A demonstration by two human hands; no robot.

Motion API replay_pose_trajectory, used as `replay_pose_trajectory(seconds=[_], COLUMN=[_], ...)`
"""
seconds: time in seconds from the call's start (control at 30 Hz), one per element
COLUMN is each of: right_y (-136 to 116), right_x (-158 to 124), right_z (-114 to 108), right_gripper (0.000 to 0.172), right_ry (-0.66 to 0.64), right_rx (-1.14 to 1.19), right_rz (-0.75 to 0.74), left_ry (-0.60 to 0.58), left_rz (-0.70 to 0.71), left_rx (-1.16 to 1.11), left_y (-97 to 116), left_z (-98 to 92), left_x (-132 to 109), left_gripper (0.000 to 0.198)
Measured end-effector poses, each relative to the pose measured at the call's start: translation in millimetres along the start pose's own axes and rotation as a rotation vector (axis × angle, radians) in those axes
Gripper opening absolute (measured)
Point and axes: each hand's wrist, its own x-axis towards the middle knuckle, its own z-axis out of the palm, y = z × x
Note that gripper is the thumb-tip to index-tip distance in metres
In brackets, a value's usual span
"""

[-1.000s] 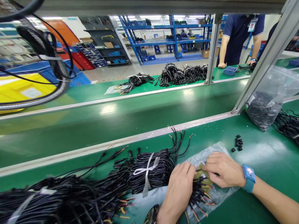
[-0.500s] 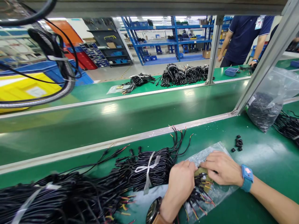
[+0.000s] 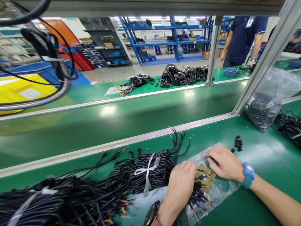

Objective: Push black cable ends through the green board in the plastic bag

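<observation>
My left hand point(image 3: 182, 182) is closed, with a thin black cable point(image 3: 200, 170) coming out from its fingertips, its red and yellow wire ends pointing right. My right hand point(image 3: 224, 163) hovers just to the right, thumb apart from the curled fingers and nothing visible between them. Between and below both hands lies a flat olive-yellow piece point(image 3: 208, 182) on a clear plastic bag point(image 3: 225, 188). Short black cables with connectors and bare coloured ends point(image 3: 199, 197) rest across it. My left palm hides part of that pile.
A tied coil of black cable point(image 3: 152, 172) lies left of my hands, with a larger cable bundle point(image 3: 70, 201) beyond. Small black parts point(image 3: 239, 143) sit at right, near a filled clear bag point(image 3: 263, 106). A metal post point(image 3: 258, 66) slants upward. A person point(image 3: 245, 40) stands across the bench.
My right hand has drawn away from my left, opening a gap that uncovers more of the olive-yellow piece and the coloured wire ends. My left hand stays nearly in place.
</observation>
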Motion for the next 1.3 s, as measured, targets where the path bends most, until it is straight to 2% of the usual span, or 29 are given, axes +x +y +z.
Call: replay_pose_trajectory(seconds=[0.23, 0.57, 0.97, 1.3], right_y=[0.7, -1.5, -7.2, -7.7], right_x=[-1.9, -0.6, -1.0, -2.0], right_z=[2.5, -1.3, -1.6, -0.1], right_gripper=[0.016, 0.017, 0.019, 0.017], right_ry=[-0.043, -0.005, -0.091, -0.042], right_rx=[-0.023, -0.033, -0.026, -0.008], right_rz=[0.004, 0.000, -0.055, -0.005], left_ry=[0.046, -0.007, 0.053, 0.055], left_rz=[0.019, 0.038, 0.046, 0.020], left_rx=[-0.042, -0.013, 0.003, 0.100], left_y=[0.8, -2.1, -3.5, -1.5], left_z=[-3.0, -4.6, -1.1, 1.4], left_x=[-5.2, -7.3, -3.0, 2.1], left_gripper=[0.019, 0.019, 0.022, 0.024])
